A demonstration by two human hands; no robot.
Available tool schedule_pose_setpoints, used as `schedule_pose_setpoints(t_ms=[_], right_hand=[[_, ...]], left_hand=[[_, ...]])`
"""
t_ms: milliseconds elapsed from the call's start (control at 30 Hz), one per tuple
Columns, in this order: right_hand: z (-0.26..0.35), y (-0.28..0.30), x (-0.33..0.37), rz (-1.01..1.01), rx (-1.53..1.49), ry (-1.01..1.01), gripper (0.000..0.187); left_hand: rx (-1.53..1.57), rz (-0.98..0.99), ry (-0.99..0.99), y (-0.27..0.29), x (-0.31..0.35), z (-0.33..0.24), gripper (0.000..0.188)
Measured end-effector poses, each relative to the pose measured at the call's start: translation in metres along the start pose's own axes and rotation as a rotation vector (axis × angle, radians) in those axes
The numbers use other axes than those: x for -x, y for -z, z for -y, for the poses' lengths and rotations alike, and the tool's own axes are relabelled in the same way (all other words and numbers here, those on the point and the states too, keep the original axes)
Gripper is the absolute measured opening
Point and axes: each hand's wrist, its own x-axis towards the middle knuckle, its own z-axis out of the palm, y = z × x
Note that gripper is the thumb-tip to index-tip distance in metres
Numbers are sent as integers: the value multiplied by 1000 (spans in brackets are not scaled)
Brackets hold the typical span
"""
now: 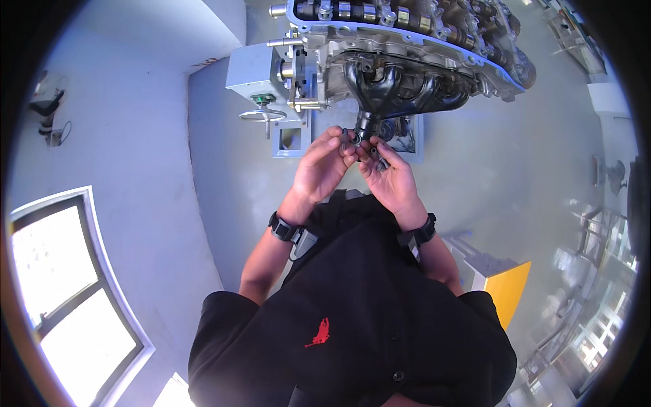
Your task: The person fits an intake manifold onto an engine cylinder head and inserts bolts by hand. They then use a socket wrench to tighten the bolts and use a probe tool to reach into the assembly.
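Note:
Both hands meet just below the outlet of a black exhaust manifold (386, 95), which is bolted to the side of an engine (407, 34). My left hand (320, 167) has its thumb and fingers pinched together beside the manifold's pipe end, around something small and dark that I cannot make out. Opposite it, my right hand (393, 182) is curled with fingertips close to the same pipe end. Small metal pieces (381, 163) show between its fingers; their exact kind is too small to tell. The fingertips of the two hands nearly touch.
A grey stand with a gearbox (252, 71) and a handwheel (262, 115) carries the engine at the left. Behind my right arm is a yellow-sided panel (508, 290). A wall with a window (71, 285) rises at the left; shelving (590, 292) stands far right.

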Motion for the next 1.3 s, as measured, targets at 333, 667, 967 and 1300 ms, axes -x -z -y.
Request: schedule_pose_setpoints(t_ms=[333,667,967,1300], right_hand=[[50,113,4,-492,834,244,30],[42,137,-18,-475,1365,169,53],[41,143,-32,-498,1031,100,45],[39,102,-7,-547,1265,44,41]], left_hand=[[-299,-338,-6,54,-72,-41,20],[-267,-354,-139,60,-120,-46,28],[-175,-445,-241,66,-131,-32,14],[-356,-558,-113,63,-132,-40,8]])
